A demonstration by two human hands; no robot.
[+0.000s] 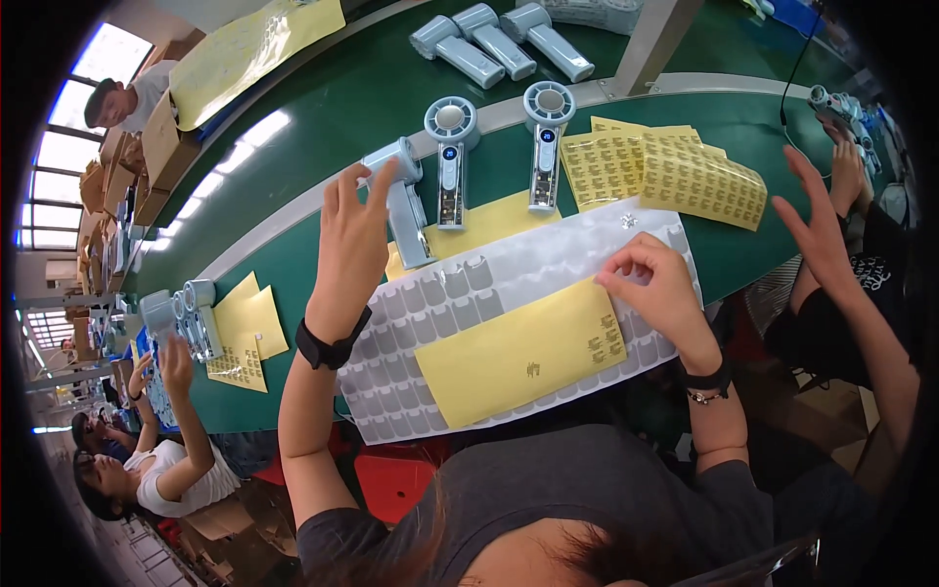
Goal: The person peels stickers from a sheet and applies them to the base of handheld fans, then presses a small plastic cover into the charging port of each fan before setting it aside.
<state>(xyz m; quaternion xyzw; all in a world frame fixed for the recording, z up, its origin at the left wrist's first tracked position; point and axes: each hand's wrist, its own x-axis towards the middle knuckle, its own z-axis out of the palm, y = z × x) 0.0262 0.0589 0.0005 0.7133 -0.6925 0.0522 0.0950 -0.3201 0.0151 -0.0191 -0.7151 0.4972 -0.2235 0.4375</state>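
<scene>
My left hand [354,240] is raised with its fingers apart at a light-blue handheld fan [406,217], which lies front down; I cannot tell whether the fingertips touch it. My right hand [653,289] is pinched at the upper right corner of a yellow label sheet [489,367]; whatever sits between the fingertips is too small to make out. Only a few printed labels show on that sheet. Under it spreads a white sheet with rows of grey stickers [391,416], some rows partly bare. Two more handheld fans [452,181] [544,176] lie face up with lit displays.
Yellow label sheets [699,181] overlap at the right. Several fans [479,49] lie beyond the pale rail, near a metal post [655,49]. Co-workers' hands [817,235] [176,367] are raised on both sides. More fans [196,318] and yellow sheets [245,328] lie left.
</scene>
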